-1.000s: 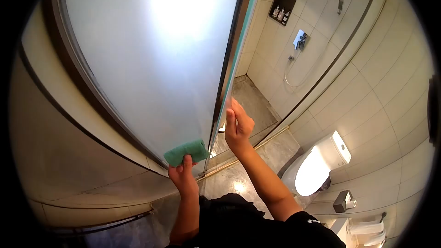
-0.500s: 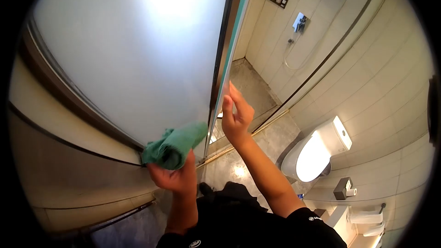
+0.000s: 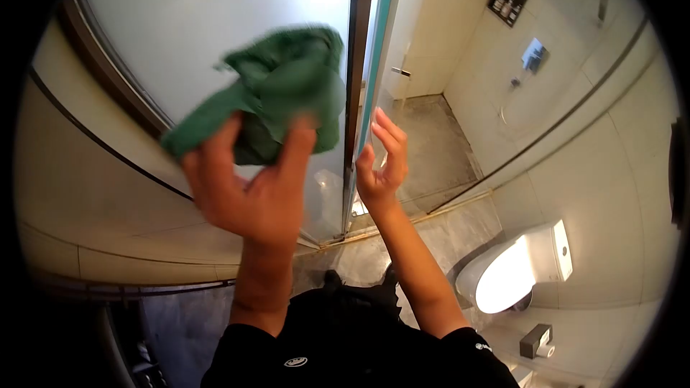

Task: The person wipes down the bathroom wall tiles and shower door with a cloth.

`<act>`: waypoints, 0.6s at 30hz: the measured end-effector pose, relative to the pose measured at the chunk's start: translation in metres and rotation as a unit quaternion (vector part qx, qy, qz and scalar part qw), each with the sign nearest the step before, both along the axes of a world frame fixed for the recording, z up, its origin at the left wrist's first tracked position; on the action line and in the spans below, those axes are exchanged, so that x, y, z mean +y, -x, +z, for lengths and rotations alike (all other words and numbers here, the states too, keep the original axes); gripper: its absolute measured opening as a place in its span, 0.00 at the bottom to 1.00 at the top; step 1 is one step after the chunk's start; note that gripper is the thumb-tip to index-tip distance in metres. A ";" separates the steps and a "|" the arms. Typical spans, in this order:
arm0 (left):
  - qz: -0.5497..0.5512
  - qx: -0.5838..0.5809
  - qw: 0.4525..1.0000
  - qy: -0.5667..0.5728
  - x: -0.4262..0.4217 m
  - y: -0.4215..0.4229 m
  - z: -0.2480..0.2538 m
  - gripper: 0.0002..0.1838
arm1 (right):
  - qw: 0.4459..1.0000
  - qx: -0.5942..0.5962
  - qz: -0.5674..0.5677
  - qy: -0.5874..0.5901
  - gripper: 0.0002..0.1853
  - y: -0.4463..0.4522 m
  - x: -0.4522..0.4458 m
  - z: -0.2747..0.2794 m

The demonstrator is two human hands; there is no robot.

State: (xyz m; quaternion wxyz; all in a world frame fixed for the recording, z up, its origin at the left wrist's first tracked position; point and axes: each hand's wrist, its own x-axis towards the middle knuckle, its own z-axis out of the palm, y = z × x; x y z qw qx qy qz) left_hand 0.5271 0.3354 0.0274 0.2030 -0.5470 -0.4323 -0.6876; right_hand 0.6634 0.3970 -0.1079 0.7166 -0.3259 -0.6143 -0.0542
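Note:
My left hand (image 3: 248, 190) grips a crumpled green cloth (image 3: 295, 86), blurred by motion, in front of the frosted glass panel (image 3: 165, 21). Part of the cloth hangs out to the left past my fingers. My right hand (image 3: 384, 162) is raised at the greenish edge of the glass door (image 3: 381, 50), its thumb and curved fingers apart. The fingertips are at that edge; whether they press on it I cannot tell.
Behind the glass lies the shower floor (image 3: 435, 144), with bottles (image 3: 507, 6) in a wall niche. A white toilet (image 3: 514, 273) stands at right, near a tissue box (image 3: 535, 341). A dark frame post (image 3: 356, 65) runs beside the door edge.
My left hand has lifted the cloth up and closer to the camera, and the cloth has spread out. My right hand has shifted slightly right, its fingers more spread. The view has turned a little.

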 end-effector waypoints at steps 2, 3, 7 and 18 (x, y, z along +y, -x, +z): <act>0.016 -0.007 0.999 -0.035 0.003 0.001 0.021 0.22 | 1.000 -0.016 0.008 -0.020 0.16 -0.002 0.008 0.000; 0.008 -0.012 0.999 -0.044 0.003 0.002 0.029 0.21 | 0.999 -0.026 0.012 -0.026 0.17 -0.003 0.009 0.000; -0.014 0.008 1.000 0.011 0.000 -0.001 0.021 0.20 | 0.997 -0.063 0.011 -0.049 0.20 -0.003 0.016 -0.006; 0.039 0.064 0.981 0.180 -0.023 -0.023 -0.094 0.18 | 0.992 -0.098 0.026 -0.070 0.22 -0.007 0.021 -0.015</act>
